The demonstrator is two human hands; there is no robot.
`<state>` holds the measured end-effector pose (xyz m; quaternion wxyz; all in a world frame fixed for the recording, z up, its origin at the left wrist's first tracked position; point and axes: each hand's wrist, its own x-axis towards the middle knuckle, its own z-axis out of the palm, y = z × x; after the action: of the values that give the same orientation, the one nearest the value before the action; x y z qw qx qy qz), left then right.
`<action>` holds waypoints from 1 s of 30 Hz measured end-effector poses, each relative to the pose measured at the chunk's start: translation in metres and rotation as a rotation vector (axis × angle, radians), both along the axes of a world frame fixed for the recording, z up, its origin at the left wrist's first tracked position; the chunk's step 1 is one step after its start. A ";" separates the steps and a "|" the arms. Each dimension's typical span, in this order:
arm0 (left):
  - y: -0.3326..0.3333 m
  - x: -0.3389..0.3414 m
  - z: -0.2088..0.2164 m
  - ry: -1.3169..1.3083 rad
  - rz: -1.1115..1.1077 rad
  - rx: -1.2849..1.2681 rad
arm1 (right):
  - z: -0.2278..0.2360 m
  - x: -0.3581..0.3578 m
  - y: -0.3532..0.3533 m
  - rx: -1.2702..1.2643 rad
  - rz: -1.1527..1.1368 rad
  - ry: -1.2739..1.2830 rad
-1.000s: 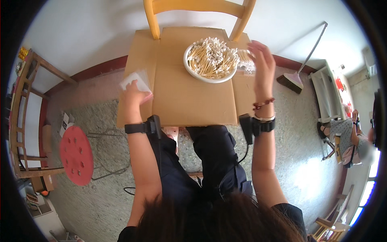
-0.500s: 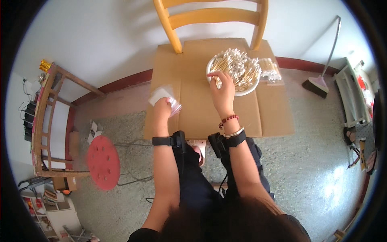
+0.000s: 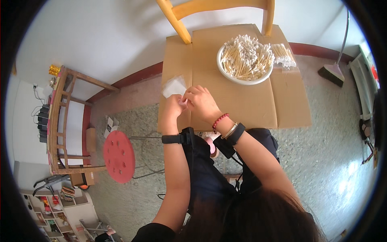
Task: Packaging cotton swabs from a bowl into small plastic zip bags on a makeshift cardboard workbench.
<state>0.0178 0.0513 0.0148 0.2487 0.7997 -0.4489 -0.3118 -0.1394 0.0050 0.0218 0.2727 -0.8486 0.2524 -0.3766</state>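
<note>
My left hand [image 3: 173,108] is closed on a few small clear plastic zip bags [image 3: 174,86] with pinkish edges, over the left part of the cardboard. Close against it, my right hand [image 3: 200,103] has its fingers bent and pinched at the bags' pink edge. Exactly what its fingertips grip is partly hidden behind the knuckles. A white bowl [image 3: 246,82] heaped with cotton swabs [image 3: 247,56] stands farther right, with no hand touching it. Beside it lies a clear bag packed with cotton swabs [image 3: 283,55].
The cardboard sheet [image 3: 234,105] lies on the seat of a wooden chair [image 3: 219,9] against the wall. A red round stool [image 3: 119,156] stands to the left, near a wooden frame [image 3: 60,121]. A broom [image 3: 333,74] leans at the far right.
My right hand has moved left from the bowl to meet my left hand at the zip bags. The whole view has shifted slightly; the left hand still holds the bags.
</note>
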 end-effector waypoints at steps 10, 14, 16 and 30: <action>0.008 0.002 0.001 -0.341 -0.032 -0.205 | 0.004 0.001 -0.003 -0.014 0.031 0.042; 0.009 -0.003 0.010 -0.382 -0.049 -0.236 | -0.001 -0.002 -0.012 0.006 0.020 0.044; 0.009 -0.013 0.022 -0.381 -0.057 -0.207 | -0.004 -0.003 -0.016 0.019 0.018 0.054; 0.011 -0.006 0.042 -0.119 0.169 -0.464 | 0.001 0.008 -0.014 0.700 0.178 -0.193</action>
<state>0.0115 0.0623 0.0564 0.4240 0.7726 -0.4540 -0.1309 -0.1318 -0.0095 0.0230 0.6005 -0.6833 0.2642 -0.3204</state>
